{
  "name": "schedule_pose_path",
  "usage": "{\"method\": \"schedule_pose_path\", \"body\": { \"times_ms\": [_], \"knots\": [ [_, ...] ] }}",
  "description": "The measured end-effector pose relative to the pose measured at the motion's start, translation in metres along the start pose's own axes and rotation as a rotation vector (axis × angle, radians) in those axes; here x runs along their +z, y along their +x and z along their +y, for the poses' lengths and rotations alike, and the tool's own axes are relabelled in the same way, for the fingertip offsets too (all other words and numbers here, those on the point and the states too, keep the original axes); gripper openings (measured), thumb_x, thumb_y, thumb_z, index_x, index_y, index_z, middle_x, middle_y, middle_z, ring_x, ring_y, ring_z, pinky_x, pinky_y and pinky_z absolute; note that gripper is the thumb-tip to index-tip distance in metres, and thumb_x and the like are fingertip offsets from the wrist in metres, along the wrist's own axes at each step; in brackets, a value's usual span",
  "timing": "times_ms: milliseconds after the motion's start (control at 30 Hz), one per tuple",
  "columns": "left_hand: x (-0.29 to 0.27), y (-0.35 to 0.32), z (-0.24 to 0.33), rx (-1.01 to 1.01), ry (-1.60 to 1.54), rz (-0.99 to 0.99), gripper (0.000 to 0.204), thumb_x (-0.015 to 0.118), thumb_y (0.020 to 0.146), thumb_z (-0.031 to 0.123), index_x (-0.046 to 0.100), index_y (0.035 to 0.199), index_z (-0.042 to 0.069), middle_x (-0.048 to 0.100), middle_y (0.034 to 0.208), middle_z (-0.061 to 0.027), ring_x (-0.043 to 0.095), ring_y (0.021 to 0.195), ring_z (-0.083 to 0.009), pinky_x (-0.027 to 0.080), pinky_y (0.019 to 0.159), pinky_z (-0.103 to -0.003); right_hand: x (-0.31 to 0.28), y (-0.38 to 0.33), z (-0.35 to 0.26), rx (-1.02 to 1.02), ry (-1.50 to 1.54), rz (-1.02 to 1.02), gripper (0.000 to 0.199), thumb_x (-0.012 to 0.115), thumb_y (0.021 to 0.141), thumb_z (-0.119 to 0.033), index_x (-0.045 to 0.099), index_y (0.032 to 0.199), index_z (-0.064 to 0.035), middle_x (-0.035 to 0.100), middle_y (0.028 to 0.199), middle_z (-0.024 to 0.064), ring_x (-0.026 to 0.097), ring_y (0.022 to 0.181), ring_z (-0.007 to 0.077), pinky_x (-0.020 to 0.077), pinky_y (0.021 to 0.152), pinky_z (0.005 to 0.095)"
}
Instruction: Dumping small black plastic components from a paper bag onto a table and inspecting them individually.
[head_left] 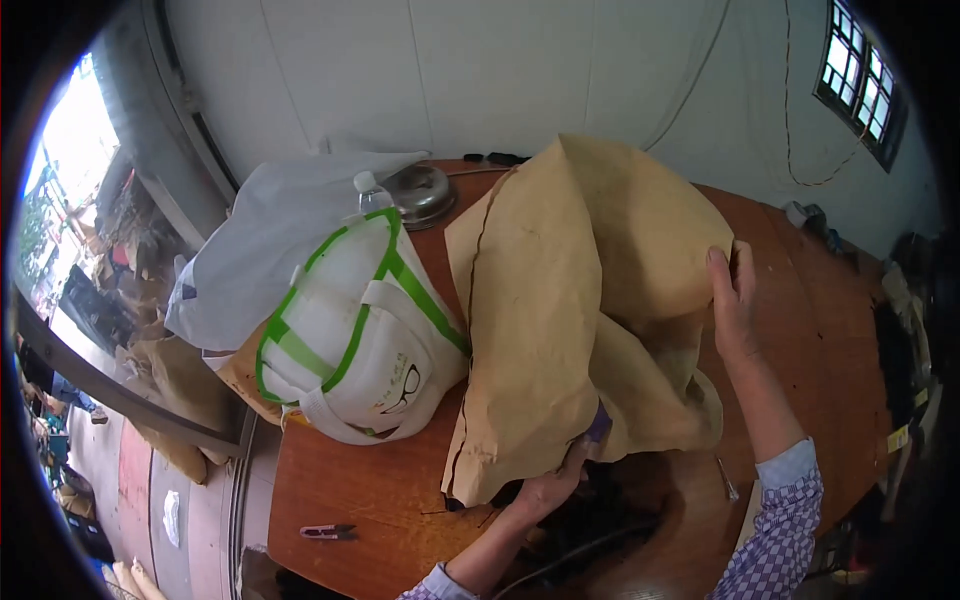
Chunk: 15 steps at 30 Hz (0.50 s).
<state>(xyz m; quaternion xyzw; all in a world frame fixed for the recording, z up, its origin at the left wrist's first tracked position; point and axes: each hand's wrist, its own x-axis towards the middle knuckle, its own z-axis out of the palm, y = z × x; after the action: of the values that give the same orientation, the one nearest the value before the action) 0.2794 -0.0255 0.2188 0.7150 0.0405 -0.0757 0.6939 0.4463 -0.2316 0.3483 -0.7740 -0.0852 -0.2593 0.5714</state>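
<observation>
White wall panels [510, 75] back a brown wooden table [345, 485] in the head view. Creased tan paper [535, 300] stands in folds over the table's middle, just right of a green-trimmed white bag [425, 345]. The left hand [552, 487] grasps its lower edge near something purple [600, 423]; the right hand [735, 300] pinches its right edge between thumb and fingers. Small thread snips [328, 532] lie at the table's near left.

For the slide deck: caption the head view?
Left hand and right hand hold brown paper over a brown table, beside a green-trimmed white bag.
</observation>
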Motion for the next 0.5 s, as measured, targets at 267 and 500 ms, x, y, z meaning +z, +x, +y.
{"method": "schedule_pose_path", "body": {
  "times_ms": [267,500],
  "knots": [
    [0.009,-0.006,-0.017,0.565,0.286,0.186,0.02,0.06,0.084,0.009,0.061,0.101,-0.001,0.063,0.096,-0.0104,0.06,0.09,-0.025,0.049,0.079,-0.038,-0.016,0.133,-0.01,-0.411,-0.459,0.269,0.041,0.062,0.086,-0.025,0.045,0.115,-0.0015,0.05,0.091,0.007,0.051,0.08,0.0146,0.0455,0.071,0.0306],
    [0.01,-0.016,-0.03,1.176,1.914,0.294,0.035,0.049,0.081,0.016,0.062,0.11,0.002,0.056,0.116,-0.0115,0.059,0.098,-0.0273,0.053,0.079,-0.044,0.066,0.241,0.031,-0.028,-0.817,0.095,0.069,0.056,0.083,-0.044,0.031,0.134,-0.0043,0.049,0.122,0.0209,0.047,0.114,0.0362,0.0397,0.093,0.0444]
  ]
}}
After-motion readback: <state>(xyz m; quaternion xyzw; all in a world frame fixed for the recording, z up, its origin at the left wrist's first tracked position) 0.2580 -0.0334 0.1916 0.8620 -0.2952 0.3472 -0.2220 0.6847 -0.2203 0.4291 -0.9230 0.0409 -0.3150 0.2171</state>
